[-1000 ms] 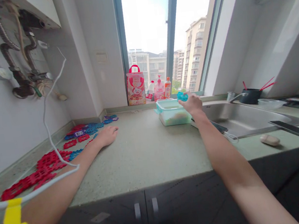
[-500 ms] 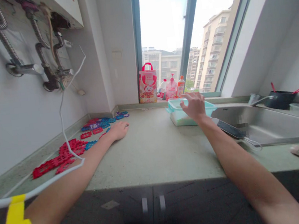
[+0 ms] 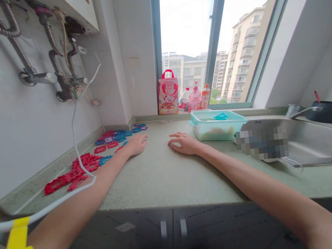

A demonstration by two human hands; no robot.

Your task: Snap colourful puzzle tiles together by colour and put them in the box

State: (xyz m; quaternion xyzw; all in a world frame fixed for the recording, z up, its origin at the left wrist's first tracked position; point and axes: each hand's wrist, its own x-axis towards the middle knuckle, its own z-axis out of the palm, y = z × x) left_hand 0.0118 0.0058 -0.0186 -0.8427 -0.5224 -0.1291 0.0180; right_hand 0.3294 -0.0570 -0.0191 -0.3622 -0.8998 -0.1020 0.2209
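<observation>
head view: right hand (image 3: 184, 143) is empty, fingers wide, near the green box (image 3: 223, 123); left hand (image 3: 137, 144), loose, empty, by blue pieces (image 3: 120, 136).

- just one cam, worn on the head, looking forward and kinda down at the counter (image 3: 160, 177)
- near enough that the left hand (image 3: 137, 144) and right hand (image 3: 184, 143) sit mid-frame
- window (image 3: 188, 24) up top, sink (image 3: 313, 142) off right, cabinet doors (image 3: 138, 241) along the bottom
</observation>
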